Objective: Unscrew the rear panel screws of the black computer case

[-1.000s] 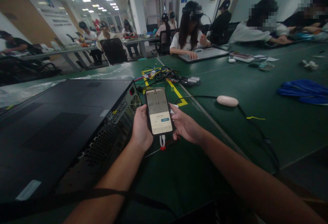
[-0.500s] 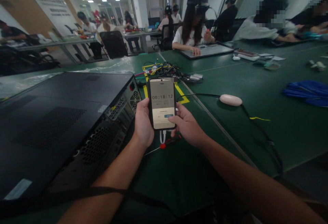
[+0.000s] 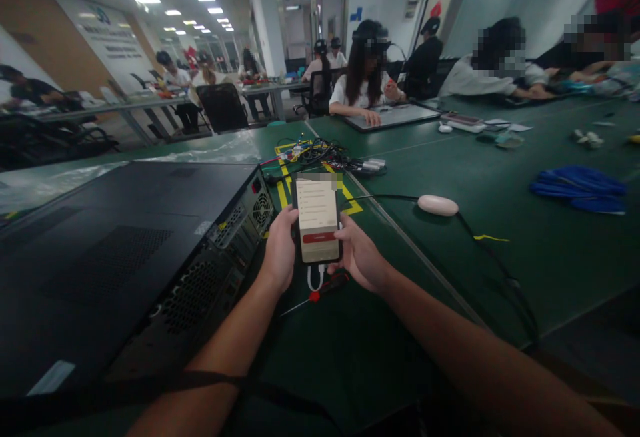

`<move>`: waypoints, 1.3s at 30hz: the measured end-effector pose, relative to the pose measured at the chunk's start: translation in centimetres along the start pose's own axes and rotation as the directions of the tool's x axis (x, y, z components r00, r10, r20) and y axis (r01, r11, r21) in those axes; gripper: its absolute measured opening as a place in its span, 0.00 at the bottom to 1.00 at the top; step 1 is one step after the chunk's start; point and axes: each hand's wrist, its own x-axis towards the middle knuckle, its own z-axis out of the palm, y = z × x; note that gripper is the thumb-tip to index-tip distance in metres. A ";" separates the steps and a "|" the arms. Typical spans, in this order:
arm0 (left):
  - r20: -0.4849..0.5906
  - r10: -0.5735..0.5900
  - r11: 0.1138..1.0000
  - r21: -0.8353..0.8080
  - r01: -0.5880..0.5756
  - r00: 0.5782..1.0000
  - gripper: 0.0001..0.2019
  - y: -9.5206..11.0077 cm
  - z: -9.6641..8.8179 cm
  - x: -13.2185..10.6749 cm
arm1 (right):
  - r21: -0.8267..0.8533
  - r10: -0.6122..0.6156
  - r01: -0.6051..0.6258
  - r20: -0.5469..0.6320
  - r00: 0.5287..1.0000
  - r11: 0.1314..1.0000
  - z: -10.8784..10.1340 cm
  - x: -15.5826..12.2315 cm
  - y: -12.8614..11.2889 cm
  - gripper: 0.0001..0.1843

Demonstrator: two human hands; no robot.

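A smartphone (image 3: 319,214) is held upright between both hands, its lit screen facing me with lines of text and a red button low down. My left hand (image 3: 281,247) is closed around its left edge. My right hand (image 3: 363,254) grips the right edge, the thumb lying by the red button. A short white cable (image 3: 316,280) comes out of the phone's bottom end. Below it on the green table lies a screwdriver (image 3: 333,285) with a red and black handle. To the left a black computer case (image 3: 125,224) lies flat, its ported back panel turned towards my hands.
Tangled cables (image 3: 325,152) lie behind the phone on yellow tape marks. On the right are a pale oval device (image 3: 438,205) on a black cord and a blue bundle (image 3: 577,187). A person (image 3: 363,80) sits across the table at a flat board (image 3: 395,116). A black strap (image 3: 215,378) crosses near me.
The phone screen has gone from a timer with a pop-up to a text page with a red button. My view has tilted up slightly; both hands still hold the phone.
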 end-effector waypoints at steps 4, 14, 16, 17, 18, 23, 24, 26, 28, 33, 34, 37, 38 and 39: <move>0.021 0.059 0.998 0.021 -0.059 0.998 0.13 0.2 -0.4 0.2 | -0.009 -0.020 0.020 0.000 1.000 1.000 0.0 -0.3 -0.4 0.26; 0.015 0.087 0.996 0.033 -0.088 0.996 0.14 1.0 -0.4 0.1 | -0.063 -0.044 0.044 0.007 0.999 0.997 -0.2 -0.4 -0.2 0.29; 0.009 0.093 0.995 0.047 -0.094 0.996 0.13 1.1 -0.4 0.1 | -0.061 -0.051 0.052 0.020 0.999 0.997 -0.2 -0.4 -0.1 0.30; 0.010 0.094 0.994 0.055 -0.095 0.996 0.13 1.2 -0.4 0.1 | -0.059 -0.052 0.054 0.026 0.998 0.997 -0.3 -0.4 -0.1 0.31; 0.009 0.094 0.994 0.060 -0.095 0.995 0.13 1.2 -0.5 0.1 | -0.059 -0.053 0.055 0.033 0.998 0.997 -0.3 -0.4 -0.1 0.32; -0.008 0.077 0.996 0.046 -0.077 0.997 0.13 1.5 -0.5 0.1 | -0.071 -0.048 0.052 0.052 0.998 0.996 -0.3 -0.5 -0.1 0.34; -0.015 0.074 0.996 0.041 -0.073 0.997 0.13 1.6 -0.5 0.0 | -0.076 -0.049 0.052 0.052 0.997 0.996 -0.2 -0.5 -0.1 0.35; -0.025 0.070 0.997 0.034 -0.069 0.997 0.14 1.6 -0.4 0.0 | -0.084 -0.049 0.054 0.054 0.997 0.995 -0.2 -0.5 -0.1 0.36; -0.033 0.067 0.997 0.031 -0.066 0.997 0.14 1.7 -0.4 0.0 | -0.091 -0.051 0.056 0.057 0.997 0.994 -0.1 -0.6 -0.2 0.36; -0.023 0.060 0.998 0.031 -0.060 0.998 0.14 1.8 -0.4 -0.2 | -0.095 -0.063 0.069 0.065 0.996 0.993 0.1 -0.9 -0.6 0.34; -0.014 0.062 0.998 0.031 -0.062 0.998 0.14 1.9 -0.4 -0.2 | -0.094 -0.063 0.068 0.063 0.996 0.993 0.1 -0.9 -0.6 0.34; 0.002 0.071 0.997 0.030 -0.071 0.997 0.15 2.1 -0.4 -0.3 | -0.093 -0.055 0.060 0.054 0.997 0.994 0.1 -0.9 -0.6 0.34; 0.004 0.072 0.997 0.032 -0.072 0.997 0.14 2.1 -0.4 -0.3 | -0.092 -0.053 0.057 0.050 0.997 0.994 0.0 -0.9 -0.6 0.34; 0.005 0.074 0.997 0.035 -0.075 0.997 0.13 2.1 -0.4 -0.2 | -0.092 -0.051 0.055 0.048 0.998 0.994 0.0 -0.8 -0.5 0.35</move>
